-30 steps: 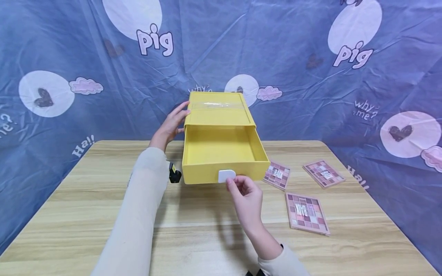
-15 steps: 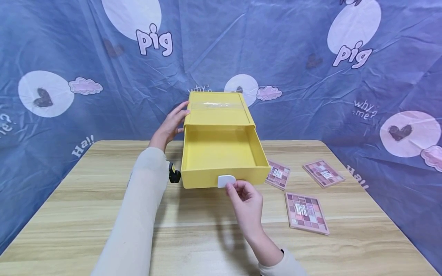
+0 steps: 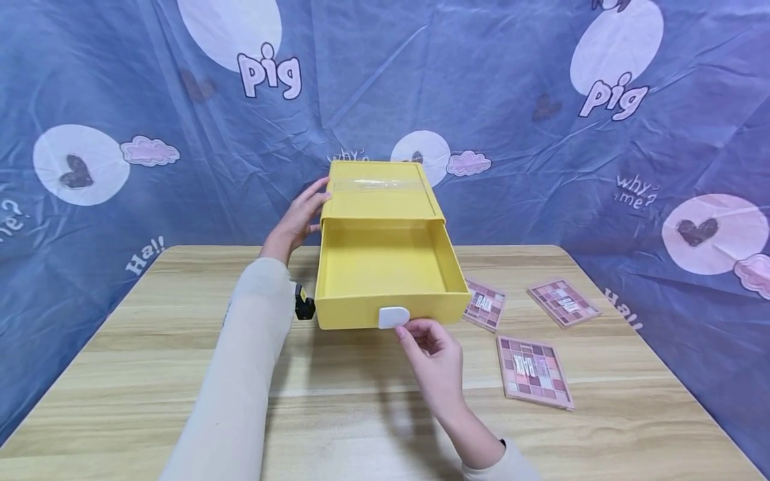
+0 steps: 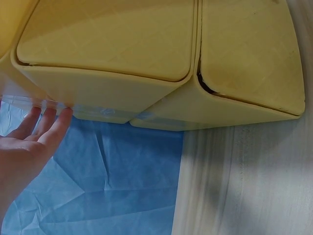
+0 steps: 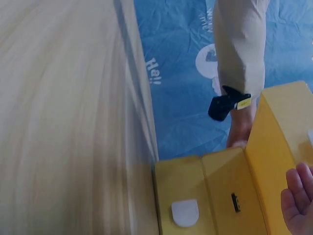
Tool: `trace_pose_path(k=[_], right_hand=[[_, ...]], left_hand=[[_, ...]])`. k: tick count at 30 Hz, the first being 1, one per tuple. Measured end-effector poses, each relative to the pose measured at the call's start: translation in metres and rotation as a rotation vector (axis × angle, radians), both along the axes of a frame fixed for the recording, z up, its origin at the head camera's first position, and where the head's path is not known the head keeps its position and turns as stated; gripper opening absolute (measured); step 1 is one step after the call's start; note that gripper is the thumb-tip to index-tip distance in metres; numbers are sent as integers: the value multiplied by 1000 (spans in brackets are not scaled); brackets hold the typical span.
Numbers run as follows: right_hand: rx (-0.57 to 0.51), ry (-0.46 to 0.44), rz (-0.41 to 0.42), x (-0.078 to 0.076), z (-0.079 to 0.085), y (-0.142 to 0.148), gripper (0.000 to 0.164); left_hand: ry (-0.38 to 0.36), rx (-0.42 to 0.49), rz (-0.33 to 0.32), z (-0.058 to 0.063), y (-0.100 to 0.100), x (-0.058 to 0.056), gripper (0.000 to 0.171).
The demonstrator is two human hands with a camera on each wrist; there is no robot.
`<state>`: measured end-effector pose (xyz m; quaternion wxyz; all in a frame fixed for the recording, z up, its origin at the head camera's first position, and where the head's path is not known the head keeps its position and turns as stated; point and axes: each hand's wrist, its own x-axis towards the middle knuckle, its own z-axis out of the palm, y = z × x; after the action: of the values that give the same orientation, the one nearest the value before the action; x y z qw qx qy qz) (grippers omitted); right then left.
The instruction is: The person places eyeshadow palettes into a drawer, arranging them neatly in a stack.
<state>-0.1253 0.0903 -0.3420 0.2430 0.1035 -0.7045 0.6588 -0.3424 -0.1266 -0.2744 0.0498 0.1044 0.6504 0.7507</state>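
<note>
Resting straight-fingered against the yellow cabinet, the left hand likely steadies it because the right hand pinches the white tab of the drawer.

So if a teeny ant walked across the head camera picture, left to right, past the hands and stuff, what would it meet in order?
Left hand → white tab → right hand → leftmost pink palette → rightmost pink palette.
</note>
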Motion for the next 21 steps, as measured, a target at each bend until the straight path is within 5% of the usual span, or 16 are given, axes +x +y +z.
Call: trace_pose_path(k=[9,15,21], right_hand=[[174,-63,30,3,1,18,13],[372,-25,107,11,13,26,22],[622,11,202,-2,-9,58,42]], left_hand=[[-11,-9,8,2,0,1,55],[-7,-14,16,1,0,1,55],[-9,-13,19,0,1,0,55]])
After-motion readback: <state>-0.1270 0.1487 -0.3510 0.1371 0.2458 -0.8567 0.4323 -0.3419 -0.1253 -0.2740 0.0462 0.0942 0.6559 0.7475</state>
